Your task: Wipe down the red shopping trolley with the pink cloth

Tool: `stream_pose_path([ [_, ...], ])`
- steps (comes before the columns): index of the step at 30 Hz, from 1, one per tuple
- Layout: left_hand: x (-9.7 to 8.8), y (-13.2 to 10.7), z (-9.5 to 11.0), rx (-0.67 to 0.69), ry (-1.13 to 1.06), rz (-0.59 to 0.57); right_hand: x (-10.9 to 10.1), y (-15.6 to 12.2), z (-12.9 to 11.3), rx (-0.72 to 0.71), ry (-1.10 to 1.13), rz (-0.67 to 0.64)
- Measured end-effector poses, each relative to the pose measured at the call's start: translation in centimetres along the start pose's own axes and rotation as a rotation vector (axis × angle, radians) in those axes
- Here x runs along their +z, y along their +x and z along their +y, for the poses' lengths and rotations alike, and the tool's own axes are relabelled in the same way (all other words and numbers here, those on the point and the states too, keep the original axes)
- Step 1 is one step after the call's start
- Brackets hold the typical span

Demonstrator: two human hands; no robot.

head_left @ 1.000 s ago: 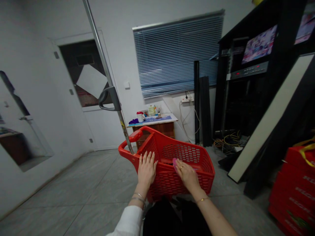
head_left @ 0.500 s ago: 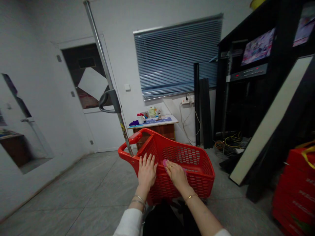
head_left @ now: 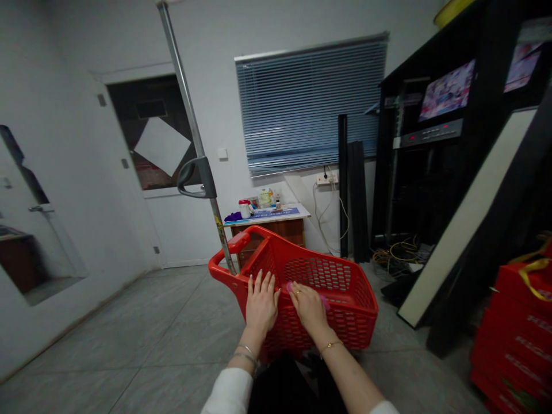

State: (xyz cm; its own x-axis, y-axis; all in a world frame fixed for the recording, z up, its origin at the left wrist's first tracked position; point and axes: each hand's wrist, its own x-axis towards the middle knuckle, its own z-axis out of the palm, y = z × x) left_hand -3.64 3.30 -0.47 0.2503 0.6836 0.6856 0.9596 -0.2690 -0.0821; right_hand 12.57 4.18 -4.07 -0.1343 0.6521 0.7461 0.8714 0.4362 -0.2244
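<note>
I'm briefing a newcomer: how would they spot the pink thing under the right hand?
Find the red, perforated plastic cart. At its near rim, the right hand partly covers a pink, cloth-like piece, set apart by colour from the red plastic.

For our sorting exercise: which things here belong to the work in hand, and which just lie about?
In the work: red cart (left hand on it); pink item (in right hand).
Lying about: red boxes; leaning pale panel; tangled cables.

The cart (head_left: 284, 329) rim runs under the left fingers (head_left: 259, 283); the cloth (head_left: 289, 285) lies under the right fingers (head_left: 296, 291). Beyond them stands the desk (head_left: 291, 231), jar (head_left: 245, 209) on top; leftward, the pole (head_left: 197, 138); far right, boxes (head_left: 511, 330).
</note>
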Motion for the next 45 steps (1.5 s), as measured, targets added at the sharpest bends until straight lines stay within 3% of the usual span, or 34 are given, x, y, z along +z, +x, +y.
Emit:
stream_pose_path([
  [2,-0.1,-0.1,-0.3,0.008,0.009,-0.002,-0.4,-0.5,0.8,-0.011,0.023,-0.005],
  [7,-0.1,-0.2,-0.3,0.006,-0.005,0.003,-4.4,-4.4,8.9,0.106,0.029,-0.002],
  [9,-0.1,-0.1,-0.1,-0.005,-0.01,0.002,-5.2,-5.2,10.5,0.185,-0.008,0.016],
  [11,-0.1,0.0,0.1,-0.02,-0.008,-0.004,-4.8,-4.8,9.6,0.204,-0.044,0.028],
  [16,-0.1,0.0,0.0,-0.013,0.003,-0.001,-0.8,-0.6,1.0,0.013,0.008,-0.003],
  [18,-0.1,-0.1,-0.3,0.0,0.006,0.002,0.0,0.4,-0.9,-0.018,0.042,-0.023],
  [20,-0.1,-0.2,-0.5,0.007,0.009,0.0,-0.5,0.1,-0.2,-0.024,0.076,-0.052],
  [25,0.0,-0.2,-0.6,-0.004,0.0,-0.009,-4.6,-3.6,8.1,0.127,0.049,-0.078],
  [27,0.1,-0.2,-0.2,-0.012,-0.01,-0.005,-5.7,-4.2,9.7,0.23,-0.007,-0.074],
  [29,0.1,-0.1,0.1,-0.022,-0.014,0.001,-5.4,-3.6,8.7,0.256,-0.045,-0.08],
  [34,-0.1,-0.2,0.2,-0.021,0.001,-0.002,-1.3,0.1,0.3,-0.009,0.052,-0.061],
  [36,-0.2,-0.2,-0.1,-0.009,0.008,-0.004,-0.6,0.7,-1.0,-0.048,0.089,-0.053],
  [38,-0.3,-0.3,-0.4,-0.003,0.013,-0.008,-1.1,0.1,0.1,-0.05,0.116,-0.069],
  [43,-0.1,-0.2,-0.4,-0.009,0.006,-0.009,-4.7,-3.3,7.0,0.122,0.085,-0.105],
  [45,0.1,-0.2,0.0,-0.014,0.0,0.001,-5.3,-3.7,7.7,0.189,0.046,-0.091],
])
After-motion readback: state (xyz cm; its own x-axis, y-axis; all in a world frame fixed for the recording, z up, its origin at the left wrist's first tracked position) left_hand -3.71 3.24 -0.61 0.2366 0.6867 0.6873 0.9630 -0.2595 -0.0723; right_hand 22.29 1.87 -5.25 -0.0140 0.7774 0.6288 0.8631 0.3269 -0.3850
